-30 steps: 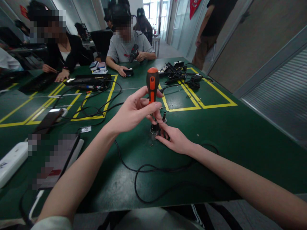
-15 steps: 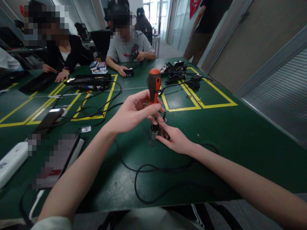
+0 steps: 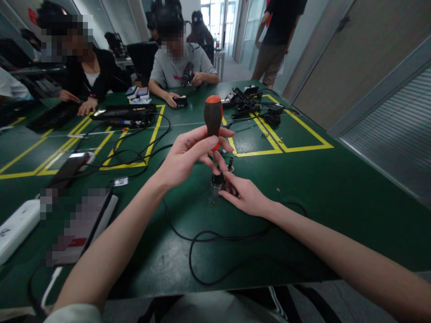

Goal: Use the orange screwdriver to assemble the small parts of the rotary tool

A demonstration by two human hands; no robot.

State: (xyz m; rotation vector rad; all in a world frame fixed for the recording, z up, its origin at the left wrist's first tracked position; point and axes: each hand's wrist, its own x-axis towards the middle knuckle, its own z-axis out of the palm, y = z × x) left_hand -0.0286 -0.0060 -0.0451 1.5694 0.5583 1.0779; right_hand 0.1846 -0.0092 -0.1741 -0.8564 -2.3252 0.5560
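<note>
My left hand is closed around the lower handle of an orange-and-black screwdriver, which stands nearly upright with its shaft down. Below it, on the green table, is a small round black part with a clear, glassy base. Its exact kind I cannot make out. The fingers of my right hand are closed on the right side of this part, resting on the tabletop. Just behind stands a small dark metal post on a round foot. The screwdriver's tip is hidden by my fingers.
A black cable loops in front of my hands. At left lie a white power strip and a phone-like slab. Tangled black adapters sit at the back. A person across the table holds a drill.
The screwdriver handle has turned and shifted slightly left, and my left fingers have spread around it. My right hand stays put. The standing person in the background has moved left.
</note>
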